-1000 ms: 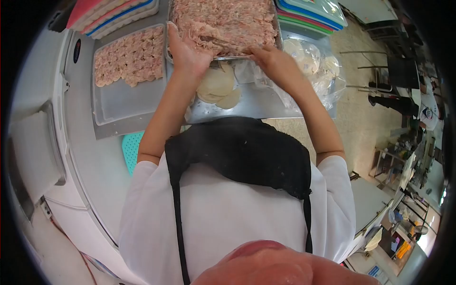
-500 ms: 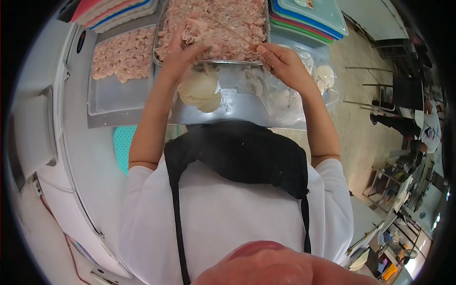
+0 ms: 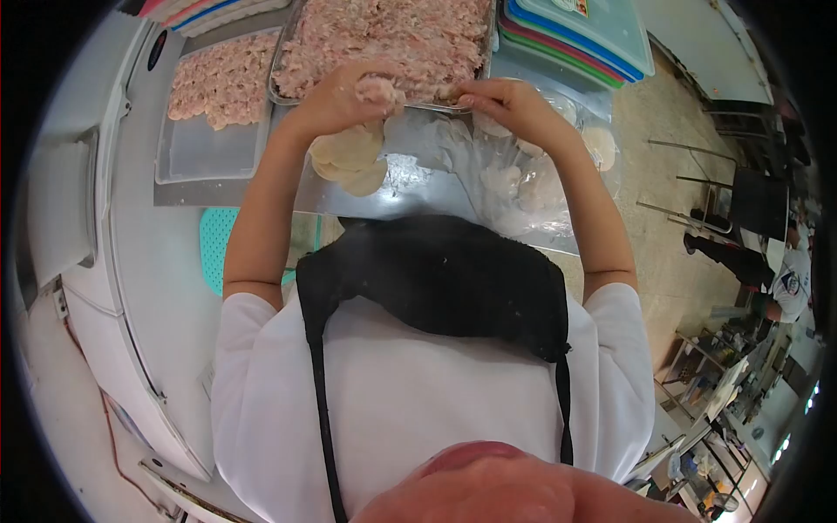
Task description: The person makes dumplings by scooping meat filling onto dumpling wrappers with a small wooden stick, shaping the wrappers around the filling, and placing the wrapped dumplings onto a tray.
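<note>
My left hand (image 3: 340, 100) is curled around a dumpling (image 3: 379, 92) with pink ground meat showing on top. It is at the near edge of a large metal tray (image 3: 277, 87) heaped with ground meat filling (image 3: 384, 39). My right hand (image 3: 519, 112) is closed in a pinch by the same edge. A thin, brownish end shows at its fingertips, too small to name. Below my left hand lies a pile of round, pale dough wrappers (image 3: 350, 164). Under my right forearm, a clear plastic bag (image 3: 536, 196) covers more round wrappers.
On the left, a plastic tray (image 3: 209, 161) holds tight rows of filled dumplings (image 3: 222, 78). Stacked colored lids (image 3: 580, 39) stand at the back right. A turquoise stool (image 3: 218, 248) is below the table's left side. Another person (image 3: 785, 279) is far off to the right.
My left hand has come back from over the meat to the tray's near edge, with the dumpling now visible in it. My right hand stays pinched at that edge. The view has shifted slightly.
</note>
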`<state>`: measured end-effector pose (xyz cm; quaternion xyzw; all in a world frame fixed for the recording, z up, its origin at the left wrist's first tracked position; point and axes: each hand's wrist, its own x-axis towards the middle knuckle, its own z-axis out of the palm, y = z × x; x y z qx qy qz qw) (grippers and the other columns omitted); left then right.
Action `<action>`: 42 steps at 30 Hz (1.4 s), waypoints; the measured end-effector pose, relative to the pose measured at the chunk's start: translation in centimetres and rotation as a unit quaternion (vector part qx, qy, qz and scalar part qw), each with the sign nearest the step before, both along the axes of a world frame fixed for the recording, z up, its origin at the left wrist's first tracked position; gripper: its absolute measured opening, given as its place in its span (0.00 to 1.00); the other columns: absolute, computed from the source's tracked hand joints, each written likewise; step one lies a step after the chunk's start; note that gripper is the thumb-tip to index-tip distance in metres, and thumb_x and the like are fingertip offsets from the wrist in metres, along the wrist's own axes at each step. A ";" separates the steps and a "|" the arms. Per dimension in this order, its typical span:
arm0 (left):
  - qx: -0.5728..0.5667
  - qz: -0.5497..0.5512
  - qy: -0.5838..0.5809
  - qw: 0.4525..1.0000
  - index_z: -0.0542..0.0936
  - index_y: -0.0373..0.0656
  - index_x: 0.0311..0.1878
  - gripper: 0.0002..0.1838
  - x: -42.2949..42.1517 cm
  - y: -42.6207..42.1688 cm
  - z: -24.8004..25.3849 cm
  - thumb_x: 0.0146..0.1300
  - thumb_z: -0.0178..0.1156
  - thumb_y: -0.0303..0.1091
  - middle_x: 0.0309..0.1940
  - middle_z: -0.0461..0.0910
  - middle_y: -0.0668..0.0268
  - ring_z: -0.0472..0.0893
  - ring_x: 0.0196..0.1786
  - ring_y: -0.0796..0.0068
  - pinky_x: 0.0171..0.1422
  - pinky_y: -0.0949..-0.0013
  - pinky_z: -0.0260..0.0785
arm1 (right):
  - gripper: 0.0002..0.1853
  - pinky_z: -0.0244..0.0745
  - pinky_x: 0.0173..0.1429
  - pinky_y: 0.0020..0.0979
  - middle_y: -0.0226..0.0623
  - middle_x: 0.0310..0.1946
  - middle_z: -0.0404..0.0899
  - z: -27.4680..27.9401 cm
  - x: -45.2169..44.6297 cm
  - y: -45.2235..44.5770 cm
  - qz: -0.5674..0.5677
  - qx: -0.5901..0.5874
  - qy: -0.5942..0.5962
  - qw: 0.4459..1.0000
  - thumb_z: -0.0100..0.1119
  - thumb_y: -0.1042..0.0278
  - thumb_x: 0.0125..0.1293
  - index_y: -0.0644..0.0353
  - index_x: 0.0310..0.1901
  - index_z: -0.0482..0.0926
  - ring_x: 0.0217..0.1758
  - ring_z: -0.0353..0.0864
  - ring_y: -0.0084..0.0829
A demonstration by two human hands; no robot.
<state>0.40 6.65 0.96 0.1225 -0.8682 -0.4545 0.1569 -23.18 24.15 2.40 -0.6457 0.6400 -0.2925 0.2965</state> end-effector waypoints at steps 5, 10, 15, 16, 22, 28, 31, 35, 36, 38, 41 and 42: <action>0.202 0.184 -0.131 0.953 0.73 0.38 0.60 0.33 -0.6 -0.5 -2.0 0.51 0.70 0.40 0.39 0.81 0.58 0.81 0.38 0.72 0.44 0.69 0.75 | 0.12 0.75 0.39 0.39 0.38 0.31 0.78 -0.3 3.0 0.3 -0.071 -0.141 0.252 0.955 0.57 0.61 0.66 0.52 0.49 0.80 0.37 0.80 0.42; 0.006 0.256 -0.137 0.957 0.68 0.38 0.65 0.40 0.4 0.2 -2.3 0.50 0.72 0.44 0.46 0.79 0.54 0.81 0.41 0.70 0.49 0.68 0.73 | 0.14 0.74 0.42 0.38 0.40 0.35 0.80 -2.7 -1.0 0.3 -0.088 -0.046 0.286 0.953 0.54 0.56 0.67 0.50 0.50 0.81 0.38 0.79 0.44; -0.088 0.122 0.038 0.988 0.68 0.40 0.65 0.38 1.3 2.3 2.7 0.52 0.71 0.40 0.57 0.75 0.54 0.77 0.55 0.63 0.61 0.64 0.67 | 0.16 0.72 0.44 0.32 0.44 0.42 0.82 2.7 -1.0 2.8 -0.085 -0.015 0.049 0.995 0.55 0.58 0.69 0.59 0.51 0.81 0.40 0.81 0.37; -0.062 0.087 0.017 0.994 0.70 0.40 0.64 0.37 1.2 2.4 3.3 0.51 0.72 0.40 0.57 0.75 0.54 0.77 0.57 0.62 0.61 0.63 0.67 | 0.16 0.72 0.44 0.31 0.44 0.41 0.82 3.1 -0.4 3.1 -0.055 -0.018 0.001 0.998 0.55 0.59 0.69 0.60 0.52 0.80 0.40 0.81 0.36; -0.076 0.037 0.050 0.995 0.79 0.41 0.54 0.27 1.2 0.8 0.8 0.49 0.72 0.38 0.51 0.79 0.58 0.78 0.54 0.65 0.61 0.64 0.68 | 0.14 0.73 0.41 0.33 0.41 0.37 0.81 1.8 2.1 2.5 -0.002 -0.098 0.110 0.989 0.58 0.60 0.67 0.56 0.49 0.81 0.36 0.80 0.38; 0.008 0.104 0.002 0.995 0.72 0.38 0.61 0.34 2.5 0.6 0.0 0.51 0.70 0.41 0.53 0.77 0.51 0.79 0.53 0.63 0.60 0.64 0.69 | 0.11 0.74 0.39 0.35 0.39 0.33 0.79 4.8 6.6 3.1 -0.097 -0.125 0.260 0.953 0.58 0.61 0.66 0.53 0.46 0.82 0.34 0.79 0.39; -0.006 0.087 -0.036 0.996 0.71 0.40 0.63 0.35 3.4 -0.1 1.4 0.53 0.70 0.42 0.53 0.77 0.51 0.80 0.51 0.63 0.57 0.65 0.71 | 0.12 0.74 0.41 0.33 0.40 0.35 0.80 6.5 6.7 2.7 -0.089 -0.094 0.223 0.966 0.57 0.62 0.67 0.55 0.49 0.80 0.36 0.80 0.38; 0.007 0.124 -0.062 0.990 0.73 0.41 0.60 0.33 6.3 -0.8 2.0 0.52 0.72 0.42 0.51 0.78 0.53 0.81 0.48 0.64 0.52 0.64 0.74 | 0.14 0.74 0.45 0.30 0.43 0.40 0.81 8.0 7.9 2.6 -0.071 -0.105 0.112 0.986 0.56 0.63 0.68 0.61 0.51 0.79 0.41 0.80 0.38; -0.006 0.120 -0.046 0.992 0.74 0.41 0.60 0.32 7.0 -1.3 1.8 0.52 0.72 0.42 0.50 0.78 0.54 0.81 0.47 0.64 0.51 0.64 0.74 | 0.14 0.74 0.46 0.32 0.44 0.39 0.81 7.4 9.1 2.1 -0.068 -0.112 0.123 0.984 0.55 0.61 0.69 0.60 0.50 0.79 0.41 0.80 0.41; 0.009 0.104 -0.019 0.994 0.74 0.42 0.59 0.32 8.6 -1.7 2.6 0.51 0.73 0.43 0.49 0.79 0.55 0.80 0.47 0.65 0.51 0.63 0.74 | 0.15 0.74 0.46 0.36 0.47 0.38 0.81 5.0 12.2 0.5 -0.060 -0.127 0.146 0.979 0.53 0.59 0.69 0.58 0.50 0.79 0.43 0.80 0.46; -0.061 0.091 -0.012 0.994 0.76 0.39 0.54 0.28 11.6 -4.5 0.3 0.52 0.73 0.40 0.44 0.80 0.60 0.79 0.38 0.73 0.38 0.70 0.72 | 0.15 0.74 0.47 0.36 0.48 0.40 0.81 3.8 15.7 -1.6 -0.061 -0.061 0.036 0.996 0.53 0.60 0.69 0.61 0.51 0.79 0.44 0.80 0.46; -0.065 0.100 -0.020 0.993 0.76 0.39 0.53 0.27 12.9 -5.0 0.7 0.52 0.73 0.39 0.43 0.80 0.60 0.79 0.37 0.74 0.36 0.70 0.72 | 0.16 0.73 0.47 0.33 0.45 0.40 0.82 3.6 16.4 -2.1 -0.072 -0.065 0.028 0.995 0.54 0.61 0.69 0.62 0.52 0.78 0.43 0.80 0.40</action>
